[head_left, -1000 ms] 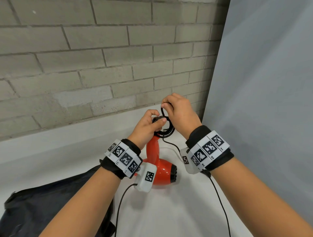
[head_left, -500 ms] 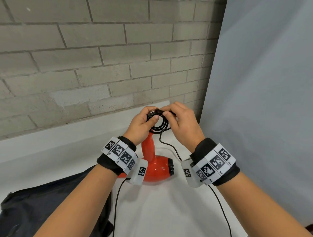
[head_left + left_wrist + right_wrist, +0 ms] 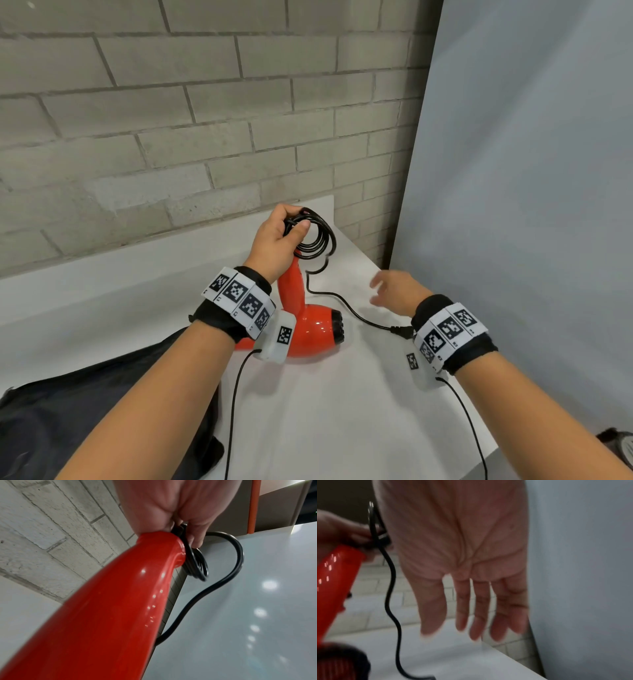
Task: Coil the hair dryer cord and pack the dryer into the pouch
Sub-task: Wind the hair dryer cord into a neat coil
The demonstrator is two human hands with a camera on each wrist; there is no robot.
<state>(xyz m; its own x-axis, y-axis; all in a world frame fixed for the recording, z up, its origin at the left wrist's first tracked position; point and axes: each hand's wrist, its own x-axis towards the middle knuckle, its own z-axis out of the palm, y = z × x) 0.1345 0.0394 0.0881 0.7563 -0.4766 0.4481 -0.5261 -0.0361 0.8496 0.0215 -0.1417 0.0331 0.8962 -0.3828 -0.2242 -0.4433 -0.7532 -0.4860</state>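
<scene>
A red hair dryer stands on the white table with its handle pointing up. My left hand grips the top of the handle together with several loops of the black cord. The rest of the cord trails down to the plug lying on the table. My right hand hovers over the table right of the dryer, its fingers straight and spread, holding nothing. A dark pouch lies at the lower left.
A grey brick wall runs behind the table. A pale panel stands close along the table's right edge. Thin black sensor cables hang from both wristbands. A dark round object sits past the table's right corner.
My right hand has let go of the coil and dropped down and right, opening its fingers. My left hand alone keeps the loops against the handle top.
</scene>
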